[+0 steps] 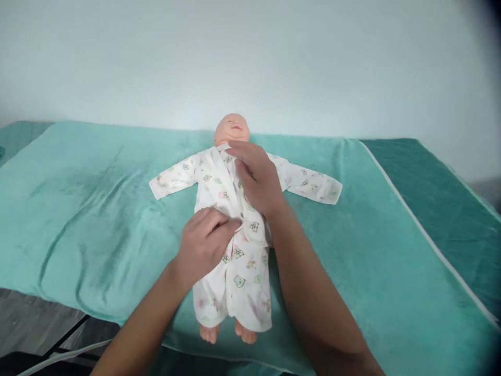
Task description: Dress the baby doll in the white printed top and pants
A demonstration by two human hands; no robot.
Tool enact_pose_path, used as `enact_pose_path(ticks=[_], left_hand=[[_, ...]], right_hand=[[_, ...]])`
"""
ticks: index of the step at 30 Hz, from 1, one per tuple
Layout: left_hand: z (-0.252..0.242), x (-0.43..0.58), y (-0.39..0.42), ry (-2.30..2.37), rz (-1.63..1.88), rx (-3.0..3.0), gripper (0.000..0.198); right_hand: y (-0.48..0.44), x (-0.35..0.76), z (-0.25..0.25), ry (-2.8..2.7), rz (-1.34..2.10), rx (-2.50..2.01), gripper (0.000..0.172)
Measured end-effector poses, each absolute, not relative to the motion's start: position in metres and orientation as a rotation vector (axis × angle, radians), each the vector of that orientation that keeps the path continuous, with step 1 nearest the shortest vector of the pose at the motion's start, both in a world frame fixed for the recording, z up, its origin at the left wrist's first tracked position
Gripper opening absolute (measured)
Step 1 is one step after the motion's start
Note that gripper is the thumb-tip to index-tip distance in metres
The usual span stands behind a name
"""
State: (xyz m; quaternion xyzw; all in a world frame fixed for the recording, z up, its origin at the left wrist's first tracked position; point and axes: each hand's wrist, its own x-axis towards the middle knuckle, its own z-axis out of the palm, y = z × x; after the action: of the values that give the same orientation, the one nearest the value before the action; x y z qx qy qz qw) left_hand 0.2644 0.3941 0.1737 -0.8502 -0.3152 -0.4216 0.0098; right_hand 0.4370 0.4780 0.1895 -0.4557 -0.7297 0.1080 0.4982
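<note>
A baby doll lies on its back in a white baby shirt and matching trousers, both printed with small animals. The shirt's two front panels meet over the chest, and its sleeves spread out to both sides. At the lower front edge, near the waist, my left hand is closed in a pinch on the shirt. My right hand rests over the upper chest below the doll's chin, fingers stretched towards the collar and thumb apart. It covers part of the shirt front.
A light green cloth with some creases lies under the doll. To the right is a darker green cover. A pale wall rises behind the table. At the lower left, a white cable runs past a dark frame.
</note>
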Motion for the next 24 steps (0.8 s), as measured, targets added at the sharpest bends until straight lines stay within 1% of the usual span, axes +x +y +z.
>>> enact_pose_path(ticks=[3,5,7,9,12,14,18,20,22,24], left_hand=[[0.166,0.259,0.391,-1.0,-1.318,-2.755,0.013],[0.164,0.259,0.39,-0.968,-1.323,-2.798,0.012],[0.161,0.259,0.388,-0.974,-1.416,-2.796,0.015],[0.157,0.257,0.385,-1.087,-1.582,-2.666,0.019],[0.149,0.25,0.382,-1.334,-1.718,-2.392,0.017],[0.145,0.246,0.38,-1.436,-1.721,-2.381,0.015],[0.14,0.24,0.377,-1.445,-1.794,-2.489,0.022],[0.141,0.239,0.379,-1.42,-1.855,-2.465,0.022],[0.147,0.24,0.387,-1.429,-1.899,-2.418,0.022],[0.158,0.243,0.404,-1.514,-1.896,-2.375,0.022]], right_hand=[[0.469,0.417,0.195,-1.854,0.146,-1.25,0.022],[0.464,0.405,0.194,-1.878,0.093,-1.366,0.021],[0.463,0.397,0.191,-1.884,0.06,-1.419,0.018],[0.464,0.395,0.189,-1.857,0.07,-1.429,0.012],[0.467,0.403,0.192,-1.772,0.186,-1.431,0.016],[0.469,0.412,0.197,-1.681,0.273,-1.431,0.019],[0.472,0.437,0.205,-1.484,0.402,-1.445,0.027],[0.473,0.449,0.207,-1.417,0.442,-1.477,0.027],[0.476,0.457,0.207,-1.346,0.452,-1.512,0.021],[0.479,0.459,0.204,-1.291,0.445,-1.528,0.009]])
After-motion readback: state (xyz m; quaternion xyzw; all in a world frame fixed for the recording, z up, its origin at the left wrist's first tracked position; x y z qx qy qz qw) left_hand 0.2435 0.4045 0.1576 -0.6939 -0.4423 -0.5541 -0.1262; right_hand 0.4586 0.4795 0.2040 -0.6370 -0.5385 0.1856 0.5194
